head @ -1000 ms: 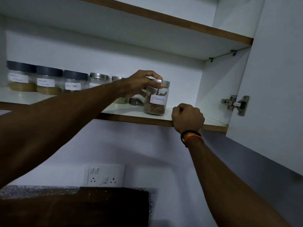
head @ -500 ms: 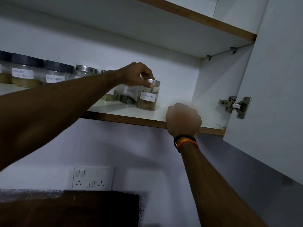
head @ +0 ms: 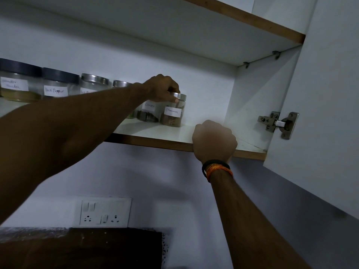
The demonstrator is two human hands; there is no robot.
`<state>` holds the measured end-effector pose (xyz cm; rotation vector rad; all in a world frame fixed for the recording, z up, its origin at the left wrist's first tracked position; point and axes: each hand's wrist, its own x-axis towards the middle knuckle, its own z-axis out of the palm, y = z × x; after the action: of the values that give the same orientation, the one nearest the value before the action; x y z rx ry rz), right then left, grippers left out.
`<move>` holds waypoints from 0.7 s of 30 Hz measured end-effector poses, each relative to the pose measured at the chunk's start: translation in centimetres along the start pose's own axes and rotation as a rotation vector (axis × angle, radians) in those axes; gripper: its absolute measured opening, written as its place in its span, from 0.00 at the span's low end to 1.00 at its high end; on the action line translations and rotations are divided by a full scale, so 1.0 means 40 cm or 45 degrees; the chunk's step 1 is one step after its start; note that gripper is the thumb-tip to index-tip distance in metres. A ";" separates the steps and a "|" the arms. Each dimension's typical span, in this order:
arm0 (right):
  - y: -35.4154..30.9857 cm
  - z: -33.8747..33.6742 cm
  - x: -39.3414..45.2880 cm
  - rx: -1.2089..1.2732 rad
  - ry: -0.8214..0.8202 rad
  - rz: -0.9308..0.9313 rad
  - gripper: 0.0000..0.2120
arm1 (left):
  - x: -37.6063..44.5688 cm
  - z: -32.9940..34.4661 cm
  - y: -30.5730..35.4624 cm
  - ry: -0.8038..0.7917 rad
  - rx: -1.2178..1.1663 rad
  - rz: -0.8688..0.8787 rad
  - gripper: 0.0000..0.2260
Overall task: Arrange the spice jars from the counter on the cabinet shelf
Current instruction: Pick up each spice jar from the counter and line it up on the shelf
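Observation:
A row of labelled spice jars stands along the back of the white cabinet shelf (head: 155, 133). At its right end is the cinnamon jar (head: 173, 115) with a steel lid, right beside the cloves jar (head: 148, 112). My left hand (head: 162, 88) reaches in from the left and grips the cinnamon jar's lid from above. Further left stand a steel-lidded jar (head: 93, 84), the black pepper jar (head: 58, 86) and another dark-lidded jar (head: 19, 82). My right hand (head: 213, 139) is curled over the shelf's wooden front edge, holding it.
The cabinet door (head: 322, 113) hangs open on the right, its hinge (head: 279, 124) at shelf height. An upper shelf (head: 233, 12) runs overhead. Bare shelf lies right of the cinnamon jar. A wall socket plate (head: 104, 211) and a dark board (head: 87, 247) sit below.
My left hand has pushed the cinnamon jar from the shelf's front back into the row beside the cloves jar. My right hand has stayed on the shelf edge.

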<state>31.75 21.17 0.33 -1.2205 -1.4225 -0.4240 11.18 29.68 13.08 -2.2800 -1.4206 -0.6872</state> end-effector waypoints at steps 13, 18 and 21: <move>0.001 0.001 0.000 0.030 -0.005 0.007 0.14 | 0.012 0.024 0.001 0.057 0.091 -0.036 0.16; 0.003 0.002 0.000 0.032 -0.001 0.011 0.14 | 0.008 0.018 0.013 0.015 0.079 -0.064 0.17; 0.002 0.002 0.000 0.019 0.010 0.022 0.15 | -0.003 0.015 0.026 0.032 0.074 -0.109 0.21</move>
<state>31.77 21.27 0.27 -1.2176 -1.4051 -0.4051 12.21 29.48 12.49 -2.1697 -1.5137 -0.6888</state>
